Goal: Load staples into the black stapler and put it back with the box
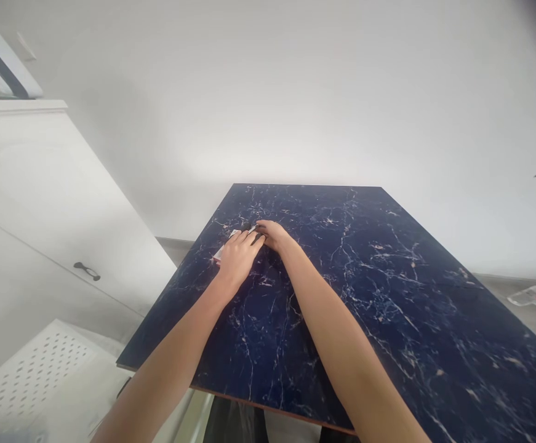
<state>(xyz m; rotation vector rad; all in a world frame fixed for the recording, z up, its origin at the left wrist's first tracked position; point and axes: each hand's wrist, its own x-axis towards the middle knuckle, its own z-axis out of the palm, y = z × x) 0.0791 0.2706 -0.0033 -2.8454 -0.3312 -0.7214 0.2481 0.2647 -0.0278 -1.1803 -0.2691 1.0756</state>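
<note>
Left hand (237, 257): we see it laid flat, fingers together, on a white packet (222, 251).
Right hand (273, 234): fingers curled at the packet's far end; we cannot tell whether they pinch it.
Packet: on the dark surface (388, 295), near its left edge.
Left: a white cabinet (41, 203).

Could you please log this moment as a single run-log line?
left hand: resting on flat white item | right hand: touching the item's far end | surface: dark blue marbled table
</note>
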